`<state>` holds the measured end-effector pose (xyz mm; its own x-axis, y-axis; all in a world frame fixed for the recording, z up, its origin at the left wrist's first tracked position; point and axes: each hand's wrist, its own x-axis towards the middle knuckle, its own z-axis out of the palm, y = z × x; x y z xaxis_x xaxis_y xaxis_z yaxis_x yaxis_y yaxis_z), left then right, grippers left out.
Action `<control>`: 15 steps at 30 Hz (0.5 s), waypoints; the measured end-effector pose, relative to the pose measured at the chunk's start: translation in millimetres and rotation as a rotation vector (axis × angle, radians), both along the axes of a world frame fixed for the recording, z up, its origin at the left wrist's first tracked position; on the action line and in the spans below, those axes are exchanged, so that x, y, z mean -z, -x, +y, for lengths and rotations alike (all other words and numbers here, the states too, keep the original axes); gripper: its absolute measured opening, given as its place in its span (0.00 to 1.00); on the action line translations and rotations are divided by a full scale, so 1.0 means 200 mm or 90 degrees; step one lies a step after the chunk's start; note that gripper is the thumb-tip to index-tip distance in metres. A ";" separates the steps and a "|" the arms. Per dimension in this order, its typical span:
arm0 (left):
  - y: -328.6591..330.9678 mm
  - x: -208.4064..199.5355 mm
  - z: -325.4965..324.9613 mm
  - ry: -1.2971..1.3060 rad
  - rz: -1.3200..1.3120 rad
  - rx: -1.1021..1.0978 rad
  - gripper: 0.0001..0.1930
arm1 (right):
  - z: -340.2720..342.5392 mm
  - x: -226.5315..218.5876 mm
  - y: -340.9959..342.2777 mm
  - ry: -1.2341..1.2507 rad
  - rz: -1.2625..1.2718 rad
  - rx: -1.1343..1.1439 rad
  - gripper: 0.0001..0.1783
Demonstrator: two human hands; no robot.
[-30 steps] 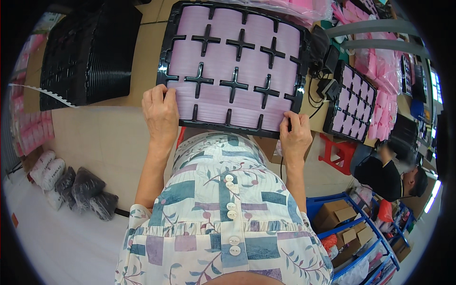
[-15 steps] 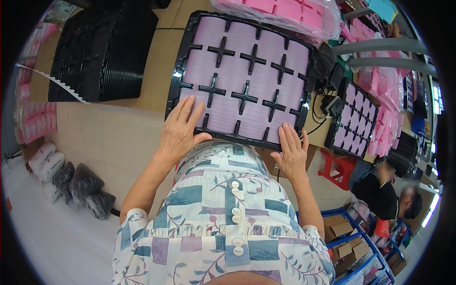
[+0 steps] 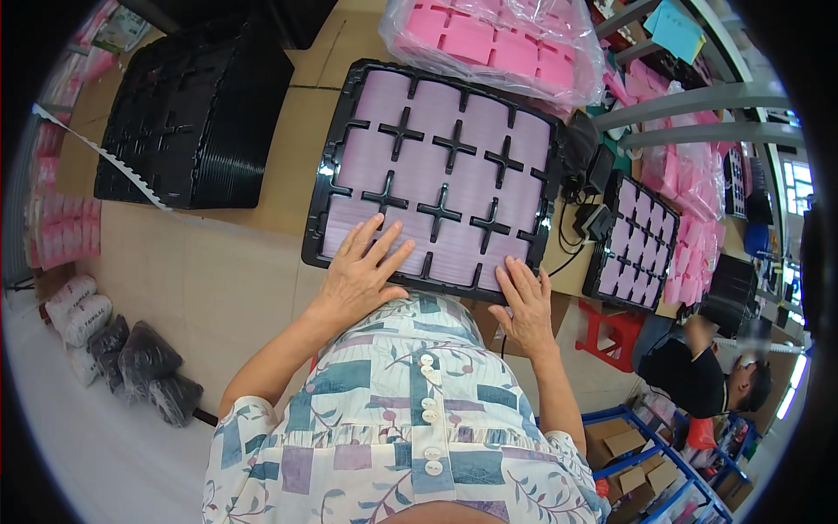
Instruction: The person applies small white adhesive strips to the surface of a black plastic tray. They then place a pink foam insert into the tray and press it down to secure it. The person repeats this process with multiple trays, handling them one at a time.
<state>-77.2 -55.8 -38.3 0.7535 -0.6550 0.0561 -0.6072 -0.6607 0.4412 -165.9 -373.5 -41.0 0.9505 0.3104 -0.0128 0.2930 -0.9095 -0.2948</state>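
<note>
In front of me lies a black plastic tray (image 3: 315, 210) with cross-shaped dividers. Its compartments are filled with light purple sheets (image 3: 428, 166) that look like ribbed foam or card. My left hand (image 3: 360, 271) rests on the tray's near left part, fingers spread over the purple sheets and one divider. On the near right edge lies my right hand (image 3: 525, 304), its fingertips on the sheets and its thumb apart at the rim. Neither hand grips anything.
A tall stack of black trays (image 3: 196, 113) stands at the left. Pink pieces in clear plastic (image 3: 497, 44) lie behind the tray. At the right are black adapters with cables (image 3: 594, 223), another filled tray (image 3: 633, 244), a red stool (image 3: 611, 336) and a co-worker (image 3: 685, 367).
The tray and surroundings appear lower in the picture. My left hand has shifted right and inward over the sheets, its fingers more spread. My right hand stays at the near right edge.
</note>
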 end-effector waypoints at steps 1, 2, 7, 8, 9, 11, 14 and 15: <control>0.00 -0.01 -0.01 -0.018 0.005 0.000 0.36 | 0.00 -0.01 -0.01 0.002 -0.003 -0.003 0.33; -0.01 -0.03 -0.02 -0.036 0.009 -0.001 0.36 | 0.00 -0.04 -0.02 -0.021 -0.008 0.001 0.31; -0.33 -0.10 -0.07 0.116 -0.073 -0.067 0.33 | 0.01 -0.17 -0.28 -0.060 -0.178 0.033 0.24; -0.45 -0.07 -0.11 0.111 -0.118 -0.081 0.33 | 0.02 -0.18 -0.38 -0.029 -0.222 0.030 0.25; -0.56 -0.04 -0.15 0.105 -0.168 -0.093 0.34 | 0.02 -0.16 -0.49 -0.001 -0.242 0.036 0.26; -0.73 0.07 -0.17 0.074 -0.203 -0.113 0.36 | -0.02 -0.08 -0.70 0.037 -0.267 0.037 0.29; -0.87 0.18 -0.13 0.045 -0.218 -0.120 0.38 | -0.09 0.03 -0.89 0.096 -0.249 0.047 0.31; -0.89 0.18 -0.11 0.038 -0.212 -0.120 0.38 | -0.12 0.06 -0.92 0.121 -0.230 0.056 0.32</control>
